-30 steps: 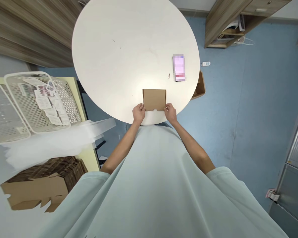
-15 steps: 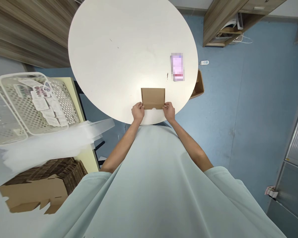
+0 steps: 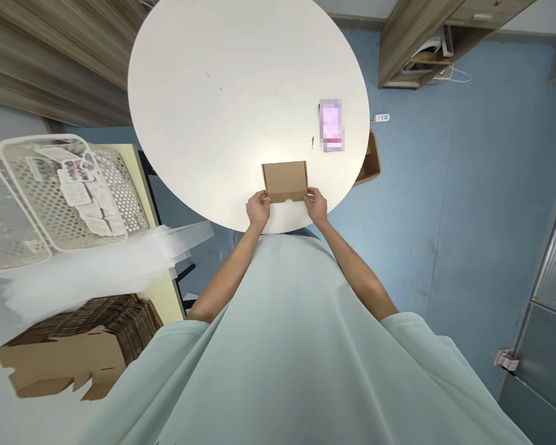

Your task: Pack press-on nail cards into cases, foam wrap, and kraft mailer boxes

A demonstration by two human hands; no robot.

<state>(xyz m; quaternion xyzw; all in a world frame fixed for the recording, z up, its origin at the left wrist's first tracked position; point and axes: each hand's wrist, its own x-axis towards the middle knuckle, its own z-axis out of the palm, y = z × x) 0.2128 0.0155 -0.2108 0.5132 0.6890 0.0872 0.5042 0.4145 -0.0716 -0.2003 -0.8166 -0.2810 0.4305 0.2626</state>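
Observation:
A small brown cardboard box (image 3: 285,181) lies at the near edge of the round white table (image 3: 204,123), its lid looking closed. My left hand (image 3: 258,209) grips the box's near left corner between thumb and fingers. At the near right corner, my right hand (image 3: 315,206) pinches the box the same way. The fingertips partly cover both corners. Beyond the box, to the right, a pinkish item (image 3: 331,125) lies on the table; it is pixelated, so its kind cannot be made out.
To the left, a side table (image 3: 164,296) bears white plastic baskets (image 3: 134,198) with papers, white translucent sheets (image 3: 97,272) and a stack of flattened cardboard boxes (image 3: 74,358). An open carton (image 3: 374,157) stands beyond the round table's right edge. A wooden cabinet (image 3: 410,37) is at the back right.
The box has turned slightly, its right side shifting away from me. My right hand has moved a little forward with it; my left hand has stayed almost in place.

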